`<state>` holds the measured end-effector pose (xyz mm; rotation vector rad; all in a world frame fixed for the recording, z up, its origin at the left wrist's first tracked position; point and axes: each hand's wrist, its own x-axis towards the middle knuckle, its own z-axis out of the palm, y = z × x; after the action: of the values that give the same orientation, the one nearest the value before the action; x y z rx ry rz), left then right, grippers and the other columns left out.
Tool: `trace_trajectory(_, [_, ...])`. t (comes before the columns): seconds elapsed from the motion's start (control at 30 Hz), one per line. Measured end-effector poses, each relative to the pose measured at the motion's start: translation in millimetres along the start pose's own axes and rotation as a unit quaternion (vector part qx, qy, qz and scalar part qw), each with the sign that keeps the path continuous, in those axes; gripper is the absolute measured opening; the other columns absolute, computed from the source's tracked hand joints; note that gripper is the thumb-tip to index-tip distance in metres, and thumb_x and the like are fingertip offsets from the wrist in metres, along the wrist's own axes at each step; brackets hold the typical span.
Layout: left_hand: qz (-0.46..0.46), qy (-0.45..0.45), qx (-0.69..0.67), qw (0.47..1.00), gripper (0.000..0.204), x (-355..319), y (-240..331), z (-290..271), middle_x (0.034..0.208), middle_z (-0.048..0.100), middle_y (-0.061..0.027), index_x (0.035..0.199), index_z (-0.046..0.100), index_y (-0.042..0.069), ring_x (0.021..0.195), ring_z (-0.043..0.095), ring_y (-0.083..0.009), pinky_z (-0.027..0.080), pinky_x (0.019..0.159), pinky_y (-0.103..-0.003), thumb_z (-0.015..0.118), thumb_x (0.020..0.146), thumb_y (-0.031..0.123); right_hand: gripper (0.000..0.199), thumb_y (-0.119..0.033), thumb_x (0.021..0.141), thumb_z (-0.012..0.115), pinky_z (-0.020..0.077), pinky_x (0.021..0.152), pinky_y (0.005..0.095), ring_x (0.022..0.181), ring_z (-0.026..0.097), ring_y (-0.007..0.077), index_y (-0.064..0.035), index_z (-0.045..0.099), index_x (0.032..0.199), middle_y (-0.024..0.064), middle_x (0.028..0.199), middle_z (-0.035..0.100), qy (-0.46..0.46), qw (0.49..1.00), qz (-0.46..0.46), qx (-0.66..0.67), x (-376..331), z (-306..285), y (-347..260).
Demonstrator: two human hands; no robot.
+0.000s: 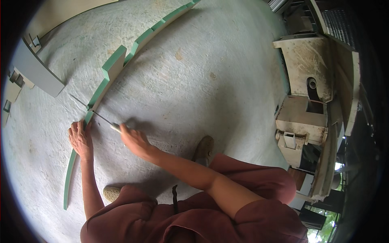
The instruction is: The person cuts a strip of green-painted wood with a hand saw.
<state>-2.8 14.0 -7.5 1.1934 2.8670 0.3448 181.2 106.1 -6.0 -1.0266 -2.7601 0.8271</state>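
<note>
- Bare concrete floor [194, 73] lies open right of the long green board [99, 91] — curving, standing on edge.
- Left hand [81, 139] lies flat, pressing the board.
- Right hand [135, 141] grips a thin saw [95, 112] crossing it.

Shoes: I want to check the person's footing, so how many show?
2: one shoe beyond the right forearm, another shoe beside the left forearm, partly covered by the red-brown clothing.

Dusty concrete floor [210, 81]; grimy white machine [304, 105] at right.
</note>
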Motion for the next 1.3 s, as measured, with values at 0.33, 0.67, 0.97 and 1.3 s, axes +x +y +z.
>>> trace_trajectory(0.33, [0.023,0.035,-0.018,0.999,0.026,-1.6,-3.7,4.2,0.097,0.053,-0.0043,0.102,0.058,0.012,0.09,0.051,-0.0231,0.04,0.076,-0.036,0.061,0.082,0.028,0.032,-0.011,0.085,0.051,0.0498,0.047,0.0432,0.057,0.063,0.0353,0.0008,0.042,0.114,0.0215,0.064,0.061,-0.056,0.997,0.045,0.032,-38.2,2.7,16.2])
trace_trajectory(0.67, [0.018,0.03,-0.026,0.999,0.024,-0.2,3.0,6.4,0.096,0.053,-0.0039,0.101,0.058,0.013,0.089,0.051,-0.0238,0.04,0.076,-0.037,0.062,0.081,0.027,0.032,-0.012,0.085,0.049,0.05,0.048,0.0428,0.058,0.063,0.0356,0.0014,0.041,0.113,0.0209,0.065,0.061,-0.061,0.997,0.033,-0.033,40.3,14.6,-8.6])
trace_trajectory(0.97, [0.007,0.032,-0.022,0.999,0.025,-2.8,-2.0,1.1,0.096,0.054,-0.0036,0.1,0.059,0.012,0.089,0.051,-0.0239,0.04,0.077,-0.036,0.062,0.08,0.027,0.035,-0.009,0.086,0.048,0.0516,0.049,0.0423,0.061,0.063,0.0372,0.0017,0.041,0.118,0.0242,0.069,0.061,-0.121,0.991,0.064,0.012,-8.5,3.4,0.9])
trace_trajectory(1.3, [0.013,0.045,-0.052,0.998,0.023,-7.5,-11.1,-3.4,0.088,0.053,-0.0097,0.095,0.06,0.009,0.086,0.051,-0.0286,0.041,0.073,-0.039,0.065,0.076,0.02,0.043,-0.043,0.091,0.039,0.0481,0.068,0.0449,0.072,0.063,0.033,-0.0039,0.052,0.105,0.0195,0.071,0.062,-0.217,0.943,0.235,0.087,-33.4,16.0,23.0])
